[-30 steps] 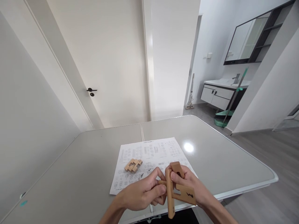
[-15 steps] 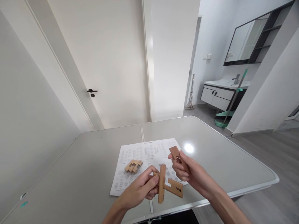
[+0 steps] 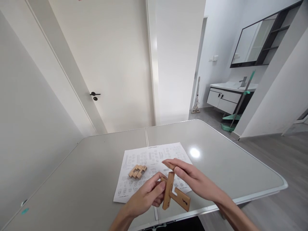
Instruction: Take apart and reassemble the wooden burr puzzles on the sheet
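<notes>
My left hand (image 3: 146,199) grips two flat brown wooden puzzle pieces (image 3: 176,197) locked in a cross, held just above the near table edge. One piece has a black squiggle mark. My right hand (image 3: 192,181) hovers right above the cross, fingers stretched leftward. It is closed on a third flat wooden piece, almost wholly hidden under the fingers. A small cluster of pale wooden blocks (image 3: 137,170) lies on a printed instruction sheet (image 3: 149,157) beyond my hands.
The grey table (image 3: 96,166) has a seam down its middle and a rounded far right corner. A white door with a black handle (image 3: 94,94) stands behind. To the right, a bathroom vanity (image 3: 226,96), a mirror and a green dustpan (image 3: 227,125) are on the floor side.
My right hand pulled one piece off the assembly, lifted it away, then came back down over the cross. My left hand kept the two joined pieces and shifted slightly.
</notes>
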Action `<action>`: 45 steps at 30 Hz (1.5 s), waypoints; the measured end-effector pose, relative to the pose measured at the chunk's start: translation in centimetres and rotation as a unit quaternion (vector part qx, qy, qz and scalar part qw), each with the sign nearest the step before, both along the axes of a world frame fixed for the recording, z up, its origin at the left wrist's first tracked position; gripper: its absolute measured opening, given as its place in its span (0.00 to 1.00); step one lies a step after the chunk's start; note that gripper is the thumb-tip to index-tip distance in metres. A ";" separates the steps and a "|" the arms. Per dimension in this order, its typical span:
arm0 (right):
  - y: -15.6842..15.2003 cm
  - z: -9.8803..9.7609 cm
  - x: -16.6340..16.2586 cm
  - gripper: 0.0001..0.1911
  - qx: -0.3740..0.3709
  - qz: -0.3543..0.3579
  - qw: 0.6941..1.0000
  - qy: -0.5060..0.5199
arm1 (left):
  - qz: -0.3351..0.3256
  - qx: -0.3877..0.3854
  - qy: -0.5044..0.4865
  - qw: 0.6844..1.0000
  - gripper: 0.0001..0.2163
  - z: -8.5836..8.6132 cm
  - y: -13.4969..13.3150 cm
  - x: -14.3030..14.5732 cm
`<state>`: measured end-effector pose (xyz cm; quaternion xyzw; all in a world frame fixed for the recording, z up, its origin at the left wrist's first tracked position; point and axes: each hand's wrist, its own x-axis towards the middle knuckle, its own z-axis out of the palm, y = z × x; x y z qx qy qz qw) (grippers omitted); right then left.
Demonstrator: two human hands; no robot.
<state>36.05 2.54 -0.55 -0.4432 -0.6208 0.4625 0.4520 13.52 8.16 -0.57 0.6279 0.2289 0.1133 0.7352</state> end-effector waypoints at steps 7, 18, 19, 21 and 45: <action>0.8 -1.0 0.2 0.21 0.113 0.065 0.990 -0.059 | 0.012 0.016 0.043 0.999 0.21 -0.5 0.1 0.0; -0.2 0.6 0.1 0.19 0.083 0.127 0.988 -0.041 | 0.013 0.019 0.030 0.999 0.23 -1.0 0.1 -0.1; -0.2 0.6 0.0 0.19 0.077 0.133 0.987 -0.042 | 0.017 0.020 0.028 0.999 0.22 -1.0 0.1 -0.1; -0.1 0.4 0.0 0.20 0.073 0.147 0.986 -0.035 | 0.022 0.021 0.022 0.999 0.20 -1.0 0.1 0.0; 0.4 -4.1 -1.1 0.18 -0.089 0.148 0.945 0.277 | 0.067 0.052 -0.048 0.995 0.18 -0.6 -0.1 -0.4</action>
